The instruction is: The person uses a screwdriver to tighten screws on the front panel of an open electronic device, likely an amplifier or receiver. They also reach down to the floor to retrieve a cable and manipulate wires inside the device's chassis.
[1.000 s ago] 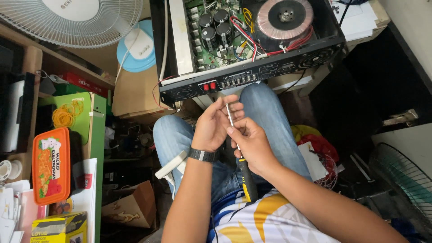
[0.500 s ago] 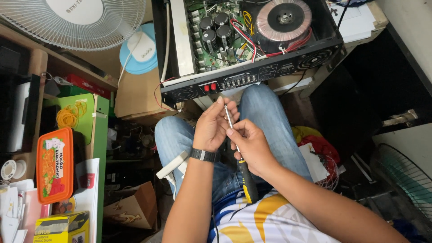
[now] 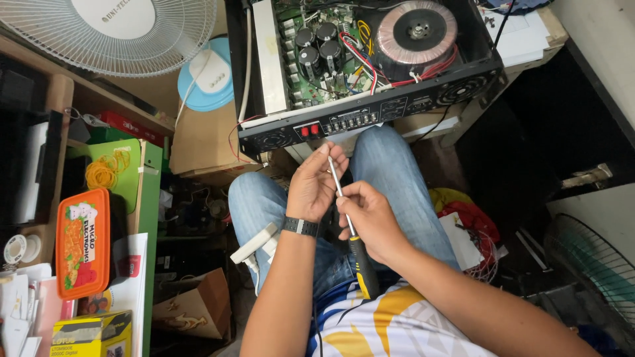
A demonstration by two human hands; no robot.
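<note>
Seated over my own lap, I hold a screwdriver (image 3: pixel 348 228) between both hands: my right hand (image 3: pixel 370 221) is closed around the shaft just above the black-and-yellow handle, while my left hand (image 3: pixel 314 188) curls its fingers (image 3: pixel 326 153) about the tip, just below the rear panel of the opened amplifier chassis (image 3: pixel 370 122). I judge this to be the step of readying the tool, perhaps seating a small part on its tip, though anything pinched there is too small to tell. The move ahead calls for a steady tip aligned squarely with the chassis.
</note>
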